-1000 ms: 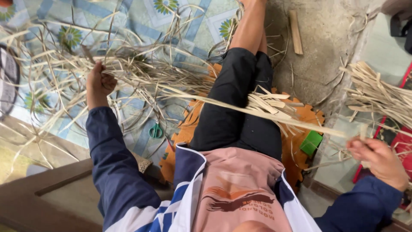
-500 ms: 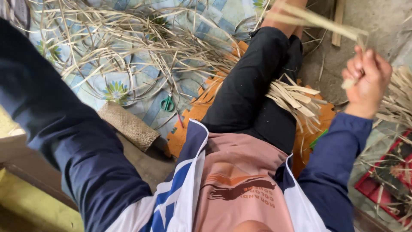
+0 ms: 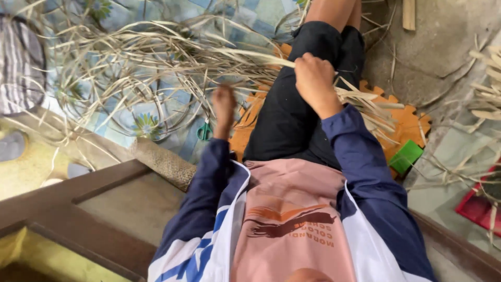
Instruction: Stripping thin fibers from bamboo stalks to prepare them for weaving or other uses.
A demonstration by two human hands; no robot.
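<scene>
- here, in the head view, the person sits on the floor with legs in black shorts stretched out over an orange foam mat.
- the right hand is closed in a fist, its grip tight around a bundle of pale dried leaf strips held over the right thigh.
- from that fist the strips run up and to the left in long flat blades, out over the blue flowered cloth, and their short ends stick out on the other side across the mat.
- the left hand hangs beside the left thigh, blurred; its fingers look curled, but i cannot tell whether its grip holds any strip.
- just below that hand, small green-handled scissors lie on the cloth at the mat's edge.
- a big loose tangle of curling strips covers the cloth to the left of the legs.
- a rolled piece of woven matting lies near the left elbow, beside a dark wooden frame.
- a green flat block rests at the mat's right edge, and a red mat sits further right on the concrete floor, with more dry strips scattered above it.
- a striped cloth lies at the far left edge.
</scene>
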